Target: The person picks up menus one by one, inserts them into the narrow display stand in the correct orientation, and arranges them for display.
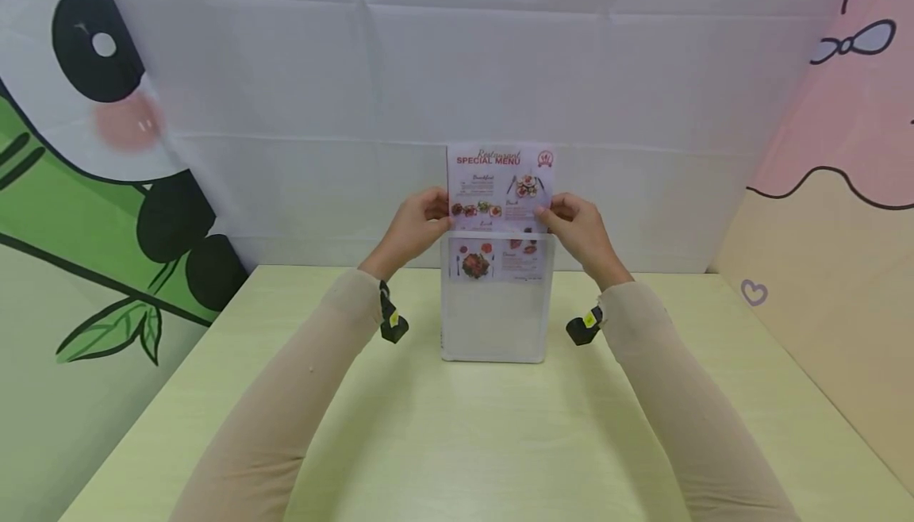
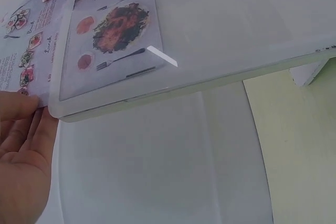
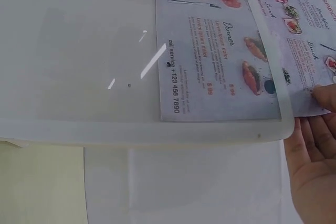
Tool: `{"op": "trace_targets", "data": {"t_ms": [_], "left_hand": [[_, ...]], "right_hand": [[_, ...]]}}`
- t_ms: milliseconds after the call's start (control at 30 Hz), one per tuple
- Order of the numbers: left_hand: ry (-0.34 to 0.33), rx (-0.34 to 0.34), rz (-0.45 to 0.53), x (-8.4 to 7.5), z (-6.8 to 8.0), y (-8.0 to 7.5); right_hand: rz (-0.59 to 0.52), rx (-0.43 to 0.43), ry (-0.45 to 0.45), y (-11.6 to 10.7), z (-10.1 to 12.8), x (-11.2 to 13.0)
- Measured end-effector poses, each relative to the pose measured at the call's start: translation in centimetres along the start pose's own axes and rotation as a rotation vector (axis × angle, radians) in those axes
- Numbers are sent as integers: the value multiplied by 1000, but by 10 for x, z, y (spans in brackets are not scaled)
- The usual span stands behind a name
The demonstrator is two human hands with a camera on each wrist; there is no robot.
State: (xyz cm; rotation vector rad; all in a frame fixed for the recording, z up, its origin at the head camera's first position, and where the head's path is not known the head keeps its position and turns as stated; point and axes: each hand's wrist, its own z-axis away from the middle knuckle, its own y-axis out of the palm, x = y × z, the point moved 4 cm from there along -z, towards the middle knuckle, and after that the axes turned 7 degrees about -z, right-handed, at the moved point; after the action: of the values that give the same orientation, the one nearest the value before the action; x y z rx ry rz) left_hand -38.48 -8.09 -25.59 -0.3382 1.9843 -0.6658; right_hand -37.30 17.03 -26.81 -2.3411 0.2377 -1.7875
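Menu sheet (image 1: 501,189) stands straight up in the middle of the desk (image 1: 457,443), with its lower part slid down into the clear stand (image 1: 494,324). The top part sticks up above the stand, and you can read "Special Menu" in red letters there. Your left hand (image 1: 417,228) pinches the left edge of the sheet, just above the rim of the stand. Your right hand (image 1: 580,230) pinches the right edge at the same height. Both hands are apart, one on each side of the sheet. The stand sits near the back of the desk, close to the white cloth wall (image 1: 457,94). A panda picture (image 1: 93,109) hangs on your left.
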Motion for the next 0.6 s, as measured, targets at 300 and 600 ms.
{"op": "trace_targets", "data": {"t_ms": [300,600], "left_hand": [[-20,-17,5,3,2,1],[-36,-39,-6,3,5,3]], "right_hand": [[5,-11,14,1,1,-4],[-10,-3,2,1,2,-6]]}}
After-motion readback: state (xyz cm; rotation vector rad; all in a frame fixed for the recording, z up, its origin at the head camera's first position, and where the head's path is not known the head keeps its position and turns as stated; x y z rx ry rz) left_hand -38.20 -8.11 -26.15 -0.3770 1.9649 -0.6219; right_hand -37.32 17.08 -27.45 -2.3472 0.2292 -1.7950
